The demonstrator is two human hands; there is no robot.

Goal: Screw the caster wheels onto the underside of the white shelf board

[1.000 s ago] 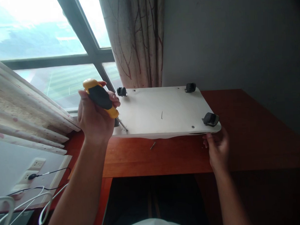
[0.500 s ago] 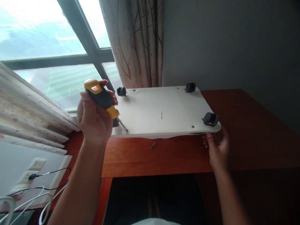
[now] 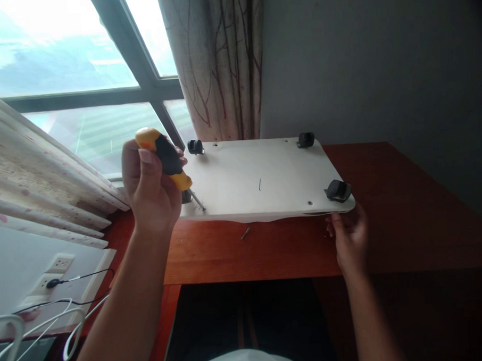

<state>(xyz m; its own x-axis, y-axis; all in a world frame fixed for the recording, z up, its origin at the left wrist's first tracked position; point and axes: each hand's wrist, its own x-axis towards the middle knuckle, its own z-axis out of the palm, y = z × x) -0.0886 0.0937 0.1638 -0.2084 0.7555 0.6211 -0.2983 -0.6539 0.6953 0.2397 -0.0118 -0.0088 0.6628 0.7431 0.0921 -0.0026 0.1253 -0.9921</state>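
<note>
We are gripping the screwdriver (image 3: 165,156) in our left hand (image 3: 149,190), left of centre | tip meeting the white board (image 3: 260,179) mid-frame | right hand (image 3: 349,237) is clasping its lower-right corner.

One white board (image 3: 260,179) is lying on one red-brown counter (image 3: 406,221). Three black casters are showing on it: far left (image 3: 195,147), far right (image 3: 305,140), near right (image 3: 338,191). One yellow-and-black screwdriver (image 3: 166,157) is standing at the near left corner. One loose screw (image 3: 245,233) is lying near. Two hands are working: left (image 3: 149,192), right (image 3: 349,237).
</note>
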